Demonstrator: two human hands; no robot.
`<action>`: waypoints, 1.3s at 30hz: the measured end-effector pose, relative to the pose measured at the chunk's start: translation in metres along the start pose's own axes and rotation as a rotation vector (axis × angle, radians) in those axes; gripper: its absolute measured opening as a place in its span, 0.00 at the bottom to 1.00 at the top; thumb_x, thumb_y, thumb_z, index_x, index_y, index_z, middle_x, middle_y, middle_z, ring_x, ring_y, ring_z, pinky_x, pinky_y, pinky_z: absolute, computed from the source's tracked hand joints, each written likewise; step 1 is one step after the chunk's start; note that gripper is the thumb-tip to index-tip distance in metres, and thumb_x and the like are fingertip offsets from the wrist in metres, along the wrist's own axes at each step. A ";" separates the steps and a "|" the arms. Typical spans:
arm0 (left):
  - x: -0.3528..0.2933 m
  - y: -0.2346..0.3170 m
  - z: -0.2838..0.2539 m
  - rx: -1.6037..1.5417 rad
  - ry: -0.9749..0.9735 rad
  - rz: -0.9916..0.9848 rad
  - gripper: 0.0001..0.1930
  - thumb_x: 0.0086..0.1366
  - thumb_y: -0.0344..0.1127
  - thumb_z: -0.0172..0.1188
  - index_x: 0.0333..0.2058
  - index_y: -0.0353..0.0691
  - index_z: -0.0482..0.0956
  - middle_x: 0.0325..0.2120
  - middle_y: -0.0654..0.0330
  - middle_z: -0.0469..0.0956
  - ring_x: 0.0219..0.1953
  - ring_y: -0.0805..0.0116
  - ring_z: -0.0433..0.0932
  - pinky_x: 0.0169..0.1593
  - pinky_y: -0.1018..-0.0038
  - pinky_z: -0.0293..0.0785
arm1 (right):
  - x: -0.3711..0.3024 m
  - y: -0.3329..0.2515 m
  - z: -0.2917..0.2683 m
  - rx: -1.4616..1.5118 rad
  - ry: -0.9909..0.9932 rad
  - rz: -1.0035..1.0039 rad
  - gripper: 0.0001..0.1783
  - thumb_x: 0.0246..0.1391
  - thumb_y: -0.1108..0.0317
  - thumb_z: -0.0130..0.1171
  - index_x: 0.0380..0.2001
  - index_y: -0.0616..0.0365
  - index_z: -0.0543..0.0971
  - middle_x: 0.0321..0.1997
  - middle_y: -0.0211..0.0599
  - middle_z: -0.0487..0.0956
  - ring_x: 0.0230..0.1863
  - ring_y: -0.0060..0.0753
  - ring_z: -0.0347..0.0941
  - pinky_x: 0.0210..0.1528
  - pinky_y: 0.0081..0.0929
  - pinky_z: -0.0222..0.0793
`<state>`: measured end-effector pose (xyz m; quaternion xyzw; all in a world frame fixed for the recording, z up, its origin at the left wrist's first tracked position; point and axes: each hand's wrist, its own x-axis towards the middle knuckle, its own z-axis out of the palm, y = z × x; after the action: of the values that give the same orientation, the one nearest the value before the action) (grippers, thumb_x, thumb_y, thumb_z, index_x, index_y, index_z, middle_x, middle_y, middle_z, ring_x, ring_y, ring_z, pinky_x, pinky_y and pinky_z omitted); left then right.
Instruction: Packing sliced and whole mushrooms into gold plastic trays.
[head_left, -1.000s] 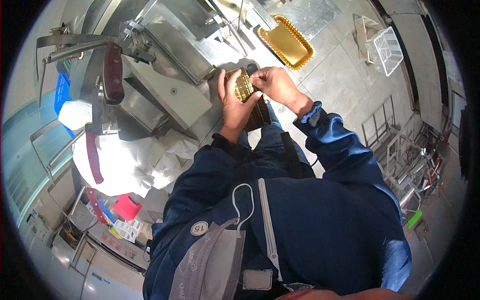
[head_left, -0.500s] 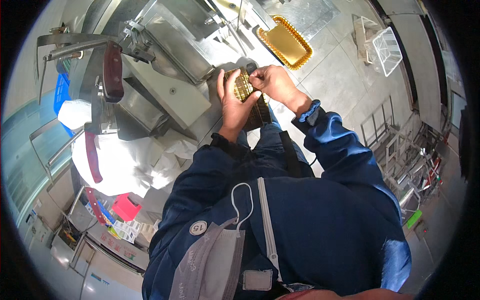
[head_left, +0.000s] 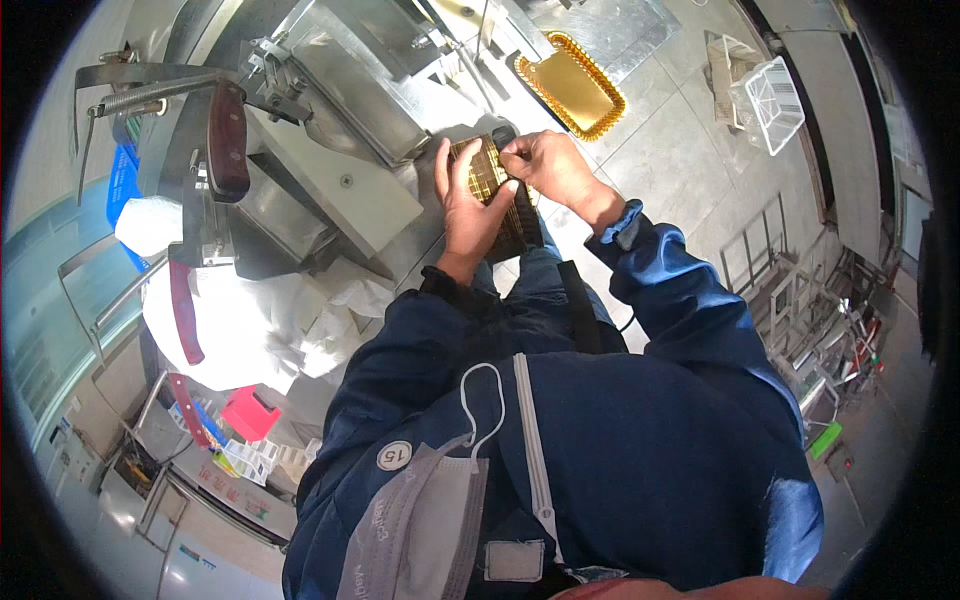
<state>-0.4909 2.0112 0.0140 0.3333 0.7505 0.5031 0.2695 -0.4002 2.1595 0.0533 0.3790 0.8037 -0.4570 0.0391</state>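
Observation:
A small gold, box-like piece with a grid pattern and dark brown sides [head_left: 513, 232] is held above my knees. My left hand [head_left: 469, 208] grips it from the left, with the thumb along its near edge and the fingers over its top. On its right edge, my right hand [head_left: 553, 170] pinches with thumb and fingertips; what lies between those fingertips is too small to make out. Just beyond my right hand lies a shiny gold tray with a scalloped rim [head_left: 612, 108].
At the left stands a metal machine with dark red handles [head_left: 228, 142] and a pale screwed-on block [head_left: 350, 190]. White plastic bags [head_left: 225, 320] and a pink box [head_left: 249, 413] lie nearer. White plastic baskets [head_left: 772, 105] sit far right, above metal frames [head_left: 800, 310] on the tiled floor.
Hardly anything differs. The gold piece has tilted slightly, so its top reflects less light; both hands keep nearly the same place.

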 end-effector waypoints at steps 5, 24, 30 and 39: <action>0.000 0.001 0.001 -0.003 0.003 0.020 0.40 0.51 0.33 0.73 0.63 0.47 0.67 0.69 0.45 0.50 0.69 0.46 0.57 0.70 0.58 0.56 | 0.000 0.001 0.002 0.006 0.022 -0.016 0.14 0.55 0.57 0.61 0.35 0.54 0.86 0.28 0.50 0.82 0.32 0.52 0.82 0.40 0.40 0.77; 0.002 -0.006 0.007 -0.058 0.029 0.020 0.41 0.49 0.30 0.74 0.63 0.47 0.67 0.69 0.46 0.50 0.68 0.47 0.58 0.69 0.58 0.58 | -0.007 -0.002 0.006 -0.022 0.104 -0.110 0.13 0.56 0.69 0.58 0.45 0.55 0.75 0.27 0.46 0.81 0.30 0.46 0.81 0.36 0.35 0.76; 0.002 -0.010 0.008 -0.119 0.023 0.001 0.41 0.48 0.30 0.75 0.62 0.47 0.68 0.69 0.46 0.50 0.68 0.47 0.58 0.70 0.58 0.57 | -0.007 -0.007 0.003 0.003 0.081 -0.029 0.12 0.56 0.62 0.58 0.39 0.55 0.82 0.27 0.53 0.82 0.31 0.54 0.82 0.40 0.44 0.78; 0.001 -0.005 0.006 -0.076 0.018 0.020 0.41 0.48 0.30 0.75 0.62 0.48 0.68 0.69 0.47 0.50 0.69 0.47 0.58 0.70 0.59 0.57 | -0.005 0.001 0.008 -0.039 0.093 -0.072 0.12 0.55 0.61 0.60 0.38 0.56 0.82 0.26 0.52 0.82 0.30 0.53 0.82 0.39 0.42 0.78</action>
<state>-0.4883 2.0139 0.0074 0.3255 0.7299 0.5370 0.2701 -0.3988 2.1504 0.0499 0.3698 0.8265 -0.4244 -0.0073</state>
